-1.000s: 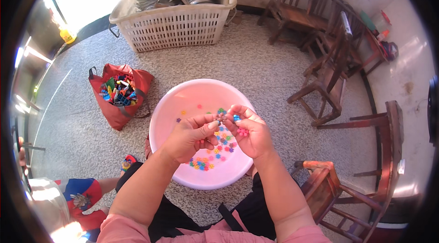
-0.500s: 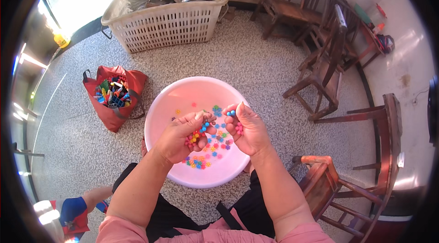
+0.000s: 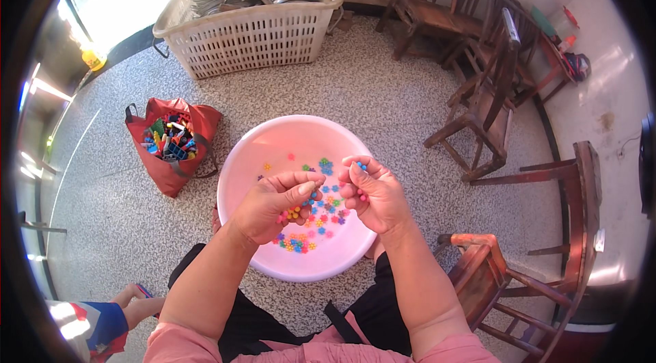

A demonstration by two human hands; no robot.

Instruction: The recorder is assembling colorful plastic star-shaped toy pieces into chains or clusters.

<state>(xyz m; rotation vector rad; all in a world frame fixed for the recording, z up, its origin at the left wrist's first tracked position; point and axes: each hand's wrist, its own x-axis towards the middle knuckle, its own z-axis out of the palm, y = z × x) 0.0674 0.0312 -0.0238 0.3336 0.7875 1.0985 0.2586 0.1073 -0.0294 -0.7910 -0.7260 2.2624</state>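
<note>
Over a pink round basin, my left hand is closed around several small flower-shaped plastic pieces in yellow, pink and blue. Its thumb and forefinger press together at the tip; whatever they pinch is too small to make out. Facing it across a narrow gap, my right hand is closed too. A blue flower-shaped piece shows by its thumb and forefinger, and pink bits lie under the curled fingers. More multicoloured flower-shaped pieces are scattered on the basin's floor, partly hidden by my hands.
A red bag full of mixed toy pieces stands left of the basin. Beyond is a white plastic basket heaped with metal pans. Wooden chairs line the right side. Another person's leg shows at lower left.
My left thumb and forefinger have come together in a pinch. My right hand has turned slightly inward, covering more of its pieces. The other person at lower left has shifted.
</note>
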